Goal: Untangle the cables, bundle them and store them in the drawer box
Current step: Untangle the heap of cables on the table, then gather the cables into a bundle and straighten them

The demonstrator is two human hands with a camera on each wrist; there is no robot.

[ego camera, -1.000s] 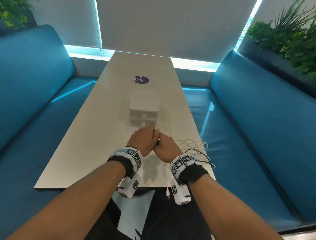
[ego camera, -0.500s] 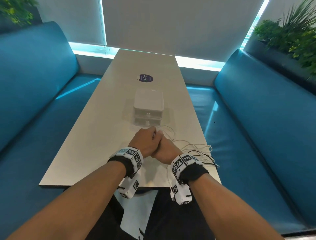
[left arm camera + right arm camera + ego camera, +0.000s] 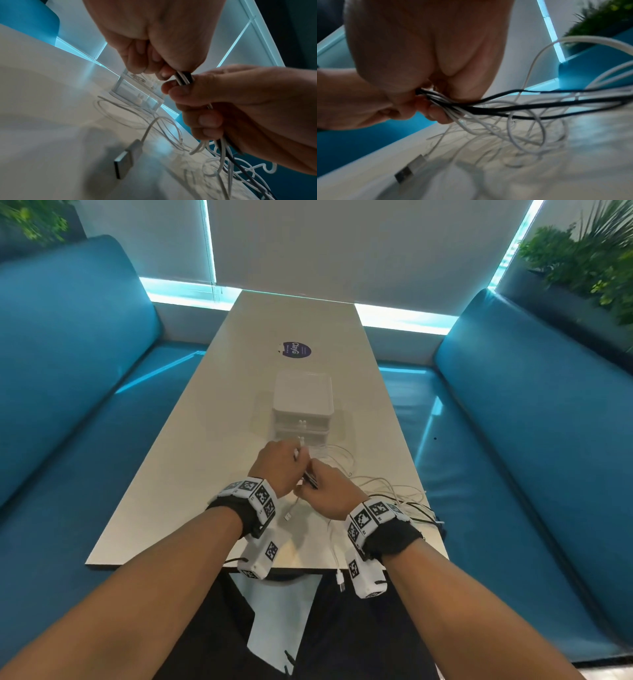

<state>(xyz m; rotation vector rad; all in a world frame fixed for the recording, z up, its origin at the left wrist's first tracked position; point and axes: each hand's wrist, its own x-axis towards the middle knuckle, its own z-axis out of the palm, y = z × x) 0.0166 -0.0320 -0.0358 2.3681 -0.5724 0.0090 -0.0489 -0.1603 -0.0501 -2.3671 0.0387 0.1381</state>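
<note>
- Since a second ago your hands barely shifted: both sit pressed together just short of the drawer box (image 3: 303,405), a white plug (image 3: 287,516) now dangling below them.
- Your left hand (image 3: 154,44) pinches several strands; your right hand (image 3: 240,111) is curled round the same cables (image 3: 488,108), black and white, right beside it.
- Progress: early, I'd say. Strands gathered at one point, nothing coiled, nothing stored. Drawers look closed.
- Rest of the cables trail in loose loops on the tabletop (image 3: 191,460) right of your right hand; one USB end (image 3: 340,579) hangs over the near edge.
- Left: untangle, bundle, open drawer, stow.
</note>
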